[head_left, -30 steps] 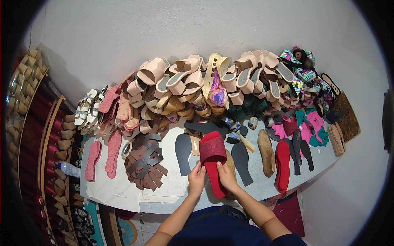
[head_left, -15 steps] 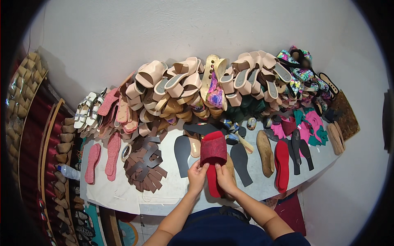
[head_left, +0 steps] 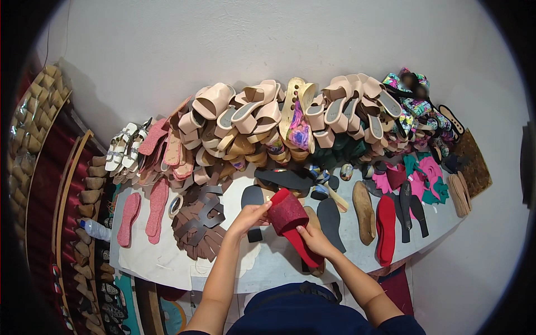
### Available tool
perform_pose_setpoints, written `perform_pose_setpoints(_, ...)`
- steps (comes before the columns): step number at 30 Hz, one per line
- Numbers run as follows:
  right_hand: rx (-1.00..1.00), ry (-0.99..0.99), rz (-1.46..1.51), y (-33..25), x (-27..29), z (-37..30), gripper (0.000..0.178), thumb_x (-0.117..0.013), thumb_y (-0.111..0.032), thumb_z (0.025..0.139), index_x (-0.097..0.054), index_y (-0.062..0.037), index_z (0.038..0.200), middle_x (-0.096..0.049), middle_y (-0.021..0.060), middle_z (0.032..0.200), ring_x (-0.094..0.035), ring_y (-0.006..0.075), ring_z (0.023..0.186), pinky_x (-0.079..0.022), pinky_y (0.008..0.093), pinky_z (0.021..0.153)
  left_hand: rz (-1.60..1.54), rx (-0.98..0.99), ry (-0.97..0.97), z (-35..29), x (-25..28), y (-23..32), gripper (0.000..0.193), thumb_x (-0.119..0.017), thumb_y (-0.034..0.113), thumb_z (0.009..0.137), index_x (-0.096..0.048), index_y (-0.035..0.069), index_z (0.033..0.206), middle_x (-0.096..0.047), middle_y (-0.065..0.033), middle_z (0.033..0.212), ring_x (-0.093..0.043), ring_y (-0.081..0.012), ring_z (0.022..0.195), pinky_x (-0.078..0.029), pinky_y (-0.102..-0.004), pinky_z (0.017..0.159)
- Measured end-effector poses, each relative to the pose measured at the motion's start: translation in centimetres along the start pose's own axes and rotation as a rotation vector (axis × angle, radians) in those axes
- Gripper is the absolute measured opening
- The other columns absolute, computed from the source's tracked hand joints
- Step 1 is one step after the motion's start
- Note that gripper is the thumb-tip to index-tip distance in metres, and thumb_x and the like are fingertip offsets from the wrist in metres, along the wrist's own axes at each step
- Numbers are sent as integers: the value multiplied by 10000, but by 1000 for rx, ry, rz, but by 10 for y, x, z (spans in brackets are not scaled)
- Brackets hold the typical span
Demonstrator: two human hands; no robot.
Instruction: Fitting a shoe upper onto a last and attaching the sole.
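The red sandal point(head_left: 287, 212) is being held above the table point(head_left: 151, 265), between both hands: near its toe end, its edge is being gripped by the left hand point(head_left: 248, 219), while the lower edge of its strap is being pinched by the right hand point(head_left: 315, 241). Beneath the right hand, a tan shoe form point(head_left: 319, 272) is being partly covered by the sandal; behind the left hand, a dark sole point(head_left: 252, 195) is being partly hidden. Left of that hand, brown strips point(head_left: 198, 226) are lying heaped. Farther left, a clear bottle point(head_left: 96, 229) is being seen; its contents cannot be made out. Beyond it, tan blocks point(head_left: 40, 117) are being enclosed by clear plastic, cut off by the view's dark rim.
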State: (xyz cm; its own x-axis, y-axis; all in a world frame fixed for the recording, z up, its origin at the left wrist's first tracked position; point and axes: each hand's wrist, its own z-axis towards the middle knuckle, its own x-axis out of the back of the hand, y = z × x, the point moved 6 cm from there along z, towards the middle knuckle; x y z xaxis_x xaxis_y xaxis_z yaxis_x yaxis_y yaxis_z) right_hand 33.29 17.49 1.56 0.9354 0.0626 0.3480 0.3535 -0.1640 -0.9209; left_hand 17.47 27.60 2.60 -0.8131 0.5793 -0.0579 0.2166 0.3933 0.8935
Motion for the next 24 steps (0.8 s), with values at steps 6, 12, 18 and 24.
perform_pose_setpoints(6, -47, -3, -44, -1, 11, 1, 409, -352, -322, 896, -440, -15, 1152, -568, 178, 974, -546, 265, 905, -391, 331, 813, -217, 41, -80, 2, -4, 0, 418, -461, 356, 857, -516, -15, 1040, -561, -92, 991, -559, -139, 873, -475, -275, 757)
perform_pose_setpoints(12, 80, 73, 171, 11, 12, 7, 436, -355, -318, 907, -390, 8, 1195, -538, 86, 1040, -503, 170, 932, -375, 286, 844, -345, -137, -197, -8, -32, -13, 448, -530, 209, 823, -395, 20, 1207, -503, -62, 1130, -523, -134, 962, -428, -276, 836)
perform_pose_setpoints(18, -47, 43, 329, 21, -3, 9, 420, -376, -319, 895, -455, 5, 1150, -556, 136, 1016, -513, 200, 950, -373, 289, 840, -444, -263, -83, -6, -30, -27, 410, -554, 81, 798, -410, 35, 1179, -493, -66, 1120, -520, -126, 952, -434, -251, 809)
perform_pose_setpoints(24, 58, 195, 154, 14, 0, 9, 405, -380, -322, 892, -491, 15, 1087, -578, 168, 944, -544, 238, 883, -394, 306, 798, -357, -302, 67, -11, -29, -36, 448, -543, 27, 791, -368, -29, 1200, -478, -113, 1116, -519, -143, 954, -445, -252, 790)
